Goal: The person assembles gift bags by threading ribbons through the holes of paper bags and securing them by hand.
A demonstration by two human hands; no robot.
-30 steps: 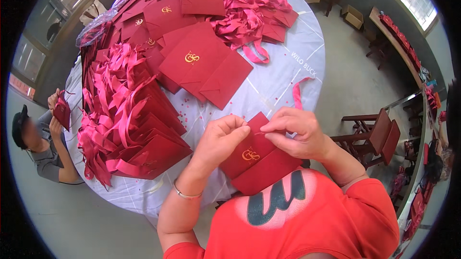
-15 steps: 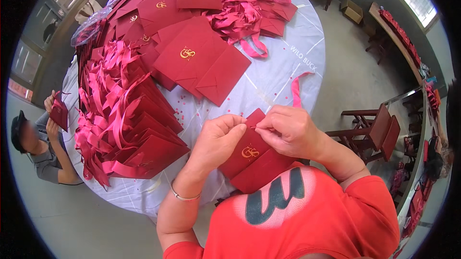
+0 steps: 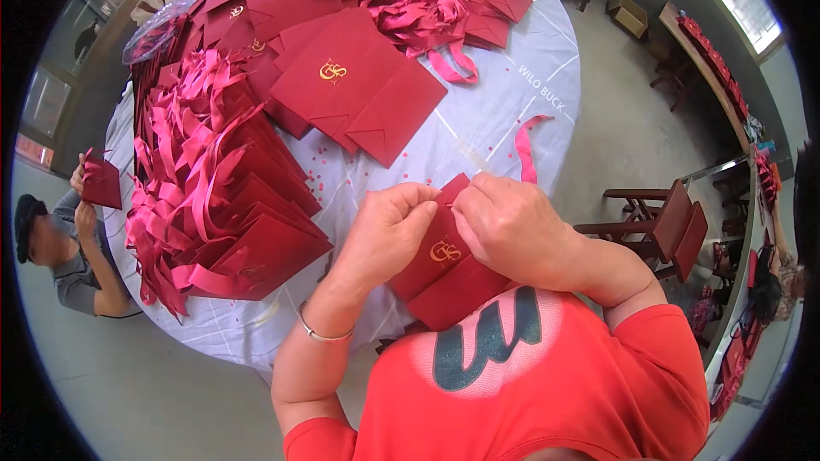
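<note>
A dark red paper bag (image 3: 451, 266) with a gold emblem lies flat between my hands, close against my red shirt. My left hand (image 3: 383, 234) is closed on its upper left edge, thumb and forefinger pinched. Fingers curled together, my right hand (image 3: 511, 230) pinches at the upper part of the bag, just right of the left fingertips. A pink ribbon (image 3: 524, 146) trails out past the right hand onto the tablecloth. A tiny bit of pink shows between the two hands; the right fingertips' exact hold is partly hidden.
Ribbon-handled bags (image 3: 256, 230) stand packed together at left. Flat red bags (image 3: 367, 89) and a heap of pink ribbons (image 3: 427, 12) lie farther back on the round table's white cloth (image 3: 504, 89). A co-worker (image 3: 73, 252) holds a small red bag at left; a wooden chair (image 3: 670, 222) stands right.
My right hand has turned and its fingers have curled in more over the bag. The table's contents appear slightly higher in the picture. The co-worker's bag has turned.
</note>
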